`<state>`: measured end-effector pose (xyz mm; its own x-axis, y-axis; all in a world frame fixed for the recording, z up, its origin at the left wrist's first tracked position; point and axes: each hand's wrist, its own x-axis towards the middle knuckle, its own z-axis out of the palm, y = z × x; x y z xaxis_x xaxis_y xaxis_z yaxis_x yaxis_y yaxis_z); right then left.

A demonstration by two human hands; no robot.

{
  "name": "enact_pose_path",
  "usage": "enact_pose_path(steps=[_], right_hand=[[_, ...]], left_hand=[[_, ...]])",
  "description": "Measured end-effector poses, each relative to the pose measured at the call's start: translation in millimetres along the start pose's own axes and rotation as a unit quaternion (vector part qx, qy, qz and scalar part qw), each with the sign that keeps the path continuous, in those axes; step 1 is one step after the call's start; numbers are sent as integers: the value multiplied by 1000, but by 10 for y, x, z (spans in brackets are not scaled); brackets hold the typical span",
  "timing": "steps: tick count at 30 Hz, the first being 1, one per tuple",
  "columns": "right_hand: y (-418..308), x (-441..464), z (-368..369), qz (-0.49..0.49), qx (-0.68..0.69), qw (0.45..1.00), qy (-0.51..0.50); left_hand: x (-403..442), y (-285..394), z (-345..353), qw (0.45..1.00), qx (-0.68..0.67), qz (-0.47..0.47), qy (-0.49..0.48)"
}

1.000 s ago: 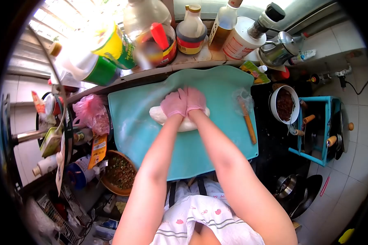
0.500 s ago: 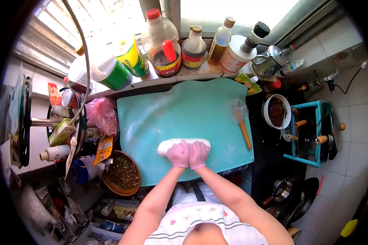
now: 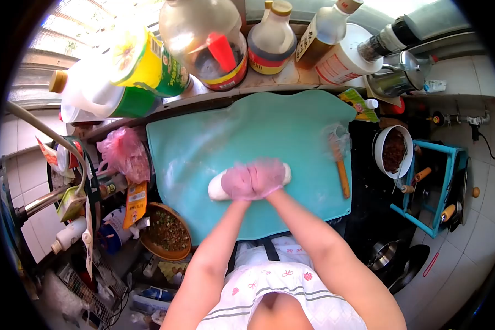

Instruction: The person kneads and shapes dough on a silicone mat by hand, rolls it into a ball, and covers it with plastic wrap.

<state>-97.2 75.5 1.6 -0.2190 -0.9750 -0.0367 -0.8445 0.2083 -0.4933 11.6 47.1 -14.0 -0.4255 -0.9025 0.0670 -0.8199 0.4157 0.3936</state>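
A thick white roll of dough (image 3: pixel 218 188) lies crosswise on a turquoise mat (image 3: pixel 247 129) dusted with flour. My left hand (image 3: pixel 237 183) and my right hand (image 3: pixel 267 176), in thin pinkish see-through gloves, press side by side on the middle of the roll, fingers curled over it. The gloves are slightly smeared by motion. Both ends of the dough stick out past the hands; its middle is hidden. To the right on the mat lies a wooden rolling pin (image 3: pixel 342 177), its far end under a crumpled clear plastic bag (image 3: pixel 339 138).
A brown bowl of chopped filling (image 3: pixel 168 234) stands left of the mat. On the right are a white bowl (image 3: pixel 377 151) holding dark red food and a turquoise rack (image 3: pixel 437 147) with wooden-handled items. Bottles, including a large sauce jug (image 3: pixel 201 33), line the sill behind.
My hands and the dough have moved slightly away from my body, and the roll now lies more tilted, right end farther off. The head view has also shifted, bringing the bottles closer.
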Motion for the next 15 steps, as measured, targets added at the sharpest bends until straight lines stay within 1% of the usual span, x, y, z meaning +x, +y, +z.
enact_pose_path(steps=[1,4,7,8,9,10,11,12,13,14,15], right_hand=[[4,99,15,19,9,1000,8],[-34,426,-62,155,61,985,-37],[-72,678,-183,257,120,954,-96],[-40,707,-253,261,154,946,-118],[-12,755,-316,261,189,936,-138],[4,795,-379,258,225,926,-157],[52,781,-450,264,352,888,-135],[137,715,-519,267,474,831,-115],[237,626,-607,267,586,759,-94],[269,488,-835,239,611,750,-82],[364,364,-915,211,537,814,-64]], left_hand=[[82,-34,29,1000,11,14,8],[427,74,17,994,9,-110,-11],[740,158,-91,991,31,-131,-13],[796,78,5,960,-188,-209,16],[853,-132,190,876,-395,-272,45],[927,-304,225,746,-582,-315,70],[963,-393,77,760,-572,-300,72],[925,-496,-130,774,-560,-287,73],[844,-577,-359,787,-547,-275,72],[784,-634,-586,799,-536,-262,73],[725,-659,-767,810,-526,-248,76]])
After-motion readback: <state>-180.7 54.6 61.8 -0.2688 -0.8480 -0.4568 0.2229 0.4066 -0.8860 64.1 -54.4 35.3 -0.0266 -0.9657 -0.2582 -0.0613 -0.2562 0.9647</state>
